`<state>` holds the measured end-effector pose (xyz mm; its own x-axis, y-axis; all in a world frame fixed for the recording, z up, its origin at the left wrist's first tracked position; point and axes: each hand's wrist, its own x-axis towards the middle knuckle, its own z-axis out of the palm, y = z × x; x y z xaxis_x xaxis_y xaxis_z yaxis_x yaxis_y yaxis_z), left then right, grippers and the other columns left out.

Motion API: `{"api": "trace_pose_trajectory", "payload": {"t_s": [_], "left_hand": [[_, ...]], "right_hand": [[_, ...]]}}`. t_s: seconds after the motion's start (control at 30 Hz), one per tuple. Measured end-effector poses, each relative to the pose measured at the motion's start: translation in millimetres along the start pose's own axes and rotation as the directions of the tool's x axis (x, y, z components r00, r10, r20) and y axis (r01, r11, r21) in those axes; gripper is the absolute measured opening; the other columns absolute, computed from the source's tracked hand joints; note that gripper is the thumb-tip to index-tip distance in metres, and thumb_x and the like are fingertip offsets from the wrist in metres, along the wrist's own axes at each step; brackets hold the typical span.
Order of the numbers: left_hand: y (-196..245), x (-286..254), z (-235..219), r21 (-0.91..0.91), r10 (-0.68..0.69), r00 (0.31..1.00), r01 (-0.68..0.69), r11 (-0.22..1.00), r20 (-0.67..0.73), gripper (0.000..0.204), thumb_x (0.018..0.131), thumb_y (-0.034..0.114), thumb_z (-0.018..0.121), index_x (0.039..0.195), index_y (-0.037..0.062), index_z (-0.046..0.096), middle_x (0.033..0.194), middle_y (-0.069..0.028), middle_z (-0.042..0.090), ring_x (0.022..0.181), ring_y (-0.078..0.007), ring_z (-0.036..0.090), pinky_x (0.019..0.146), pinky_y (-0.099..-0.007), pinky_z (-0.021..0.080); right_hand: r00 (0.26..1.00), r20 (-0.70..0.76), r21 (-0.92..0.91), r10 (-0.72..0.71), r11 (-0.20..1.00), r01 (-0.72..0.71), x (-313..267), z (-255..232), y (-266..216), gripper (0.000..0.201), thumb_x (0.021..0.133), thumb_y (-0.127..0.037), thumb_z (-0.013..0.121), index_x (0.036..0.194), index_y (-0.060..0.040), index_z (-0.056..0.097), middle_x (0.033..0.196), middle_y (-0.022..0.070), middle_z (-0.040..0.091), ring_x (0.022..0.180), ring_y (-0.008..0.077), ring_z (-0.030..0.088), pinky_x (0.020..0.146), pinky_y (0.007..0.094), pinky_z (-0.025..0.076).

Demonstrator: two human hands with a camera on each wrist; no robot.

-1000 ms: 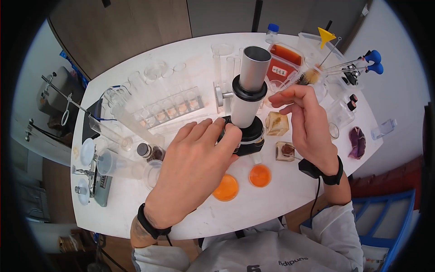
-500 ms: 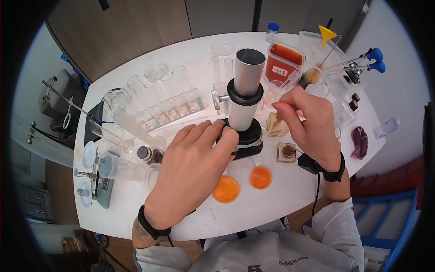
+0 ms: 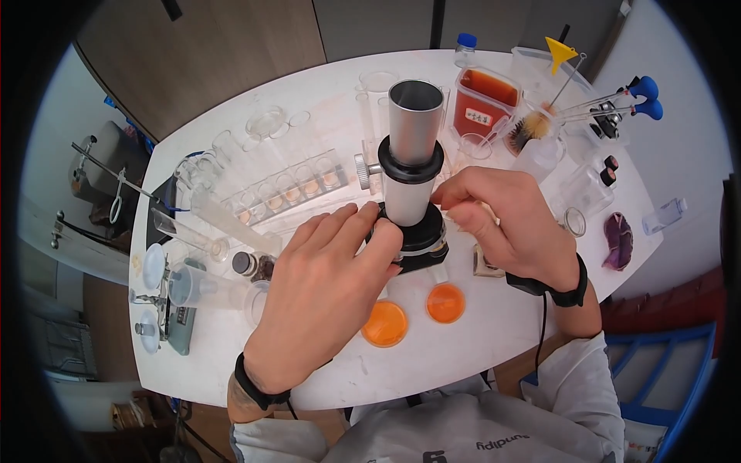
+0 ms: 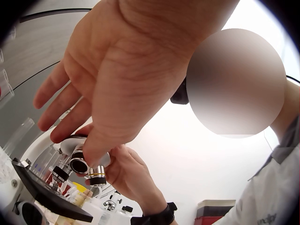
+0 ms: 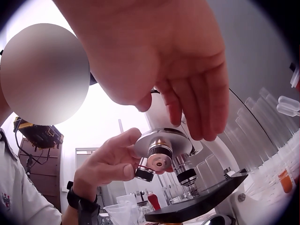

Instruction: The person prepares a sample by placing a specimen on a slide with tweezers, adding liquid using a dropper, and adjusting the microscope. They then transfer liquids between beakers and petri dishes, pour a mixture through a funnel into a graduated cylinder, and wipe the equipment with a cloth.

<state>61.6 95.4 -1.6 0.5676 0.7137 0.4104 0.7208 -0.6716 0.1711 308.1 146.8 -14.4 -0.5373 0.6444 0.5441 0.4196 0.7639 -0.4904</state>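
A microscope [image 3: 417, 119] stands upright in the middle of the table, its silver eyepiece tube over a white barrel and black head. My left hand [image 3: 332, 270] is at the left of that head, thumb and index finger about the round nosepiece [image 5: 164, 143] while the other fingers lie loosely extended. Short objectives [image 4: 97, 176] point down from it, above the black stage [image 5: 201, 201]. My right hand [image 3: 509, 216] is at the barrel's right side, its fingers loosely bent and nothing held. Two orange dishes [image 3: 384, 324] lie in front of the microscope.
Behind on the left is a test tube rack [image 3: 289, 189] among glassware. A balance [image 3: 181, 320] and brown jar [image 3: 251, 264] are at left. At back right stand a red-orange container [image 3: 485, 100], brushes [image 3: 532, 127] and a yellow funnel [image 3: 559, 54]. A pale block [image 3: 488, 266] is partly hidden by my right hand.
My right hand has moved left, from beside the microscope to its barrel, and now covers the larger pale block. The left hand has stayed at the head.
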Motion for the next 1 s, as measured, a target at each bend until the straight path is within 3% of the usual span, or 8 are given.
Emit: {"api": "trace_pose_trajectory", "payload": {"t_s": [0.1,0.17,0.47,0.57,0.77,1.0], "left_hand": [[1,0,1,0.006,-0.011,1.000,0.011,1.000,0.002,0.034,0.081,0.015,0.079,0.106,0.0044,0.058,0.123,-0.0228,0.068,0.114,-0.0389,0.066,0.093,-0.0453,0.053],[2,0,2,0.002,-0.017,1.000,0.017,1.000,-0.016,0.035,0.079,0.016,0.080,0.105,0.0048,0.059,0.124,-0.0218,0.068,0.114,-0.0379,0.066,0.093,-0.0452,0.053],[3,4,1,-0.005,-0.035,0.999,0.035,0.999,0.013,0.039,0.074,0.014,0.083,0.104,0.0047,0.060,0.126,-0.0196,0.068,0.114,-0.0345,0.067,0.092,-0.0440,0.053],[4,4,1,-0.005,-0.028,0.999,0.028,1.000,0.015,0.037,0.075,0.014,0.082,0.103,0.0039,0.059,0.125,-0.0203,0.068,0.113,-0.0346,0.067,0.093,-0.0438,0.053],[2,4,2,0.019,0.011,1.000,-0.011,1.000,-0.010,0.036,0.076,0.013,0.080,0.104,0.0028,0.059,0.124,-0.0213,0.068,0.112,-0.0356,0.067,0.094,-0.0440,0.052],[4,5,2,0.032,0.011,1.000,-0.011,0.999,-0.020,0.038,0.075,0.014,0.081,0.105,0.0021,0.060,0.123,-0.0208,0.068,0.113,-0.0352,0.067,0.095,-0.0441,0.052]], "right_hand": [[0.996,0.073,0.092,0.047,0.994,-0.053,0,2,-7,0.044,0.083,-0.028,0.087,0.097,-0.0027,0.054,0.083,0.0154,0.063,0.075,0.0358,0.065,0.064,0.0390,0.049],[0.969,0.212,0.024,0.123,0.991,-0.131,0,-4,-12,0.053,0.078,-0.029,0.091,0.102,-0.0030,0.052,0.090,0.0119,0.064,0.080,0.0297,0.068,0.070,0.0341,0.052],[0.957,0.217,0.063,0.193,0.975,-0.211,0,6,-7,0.050,0.077,-0.020,0.090,0.099,-0.0036,0.048,0.086,0.0132,0.062,0.077,0.0292,0.067,0.072,0.0338,0.053],[0.986,0.131,0.089,0.102,0.990,-0.114,-1,11,-3,0.047,0.080,-0.023,0.087,0.096,-0.0039,0.046,0.075,0.0160,0.062,0.066,0.0396,0.064,0.056,0.0426,0.045],[0.986,0.130,0.112,0.103,0.987,-0.118,-1,12,-2,0.047,0.080,-0.022,0.087,0.096,-0.0040,0.046,0.075,0.0163,0.063,0.066,0.0397,0.065,0.057,0.0427,0.046],[0.991,0.105,0.120,0.087,0.988,-0.099,-1,13,-4,0.050,0.080,-0.022,0.087,0.104,-0.0027,0.048,0.085,0.0184,0.067,0.075,0.0400,0.069,0.063,0.0422,0.051]]}}
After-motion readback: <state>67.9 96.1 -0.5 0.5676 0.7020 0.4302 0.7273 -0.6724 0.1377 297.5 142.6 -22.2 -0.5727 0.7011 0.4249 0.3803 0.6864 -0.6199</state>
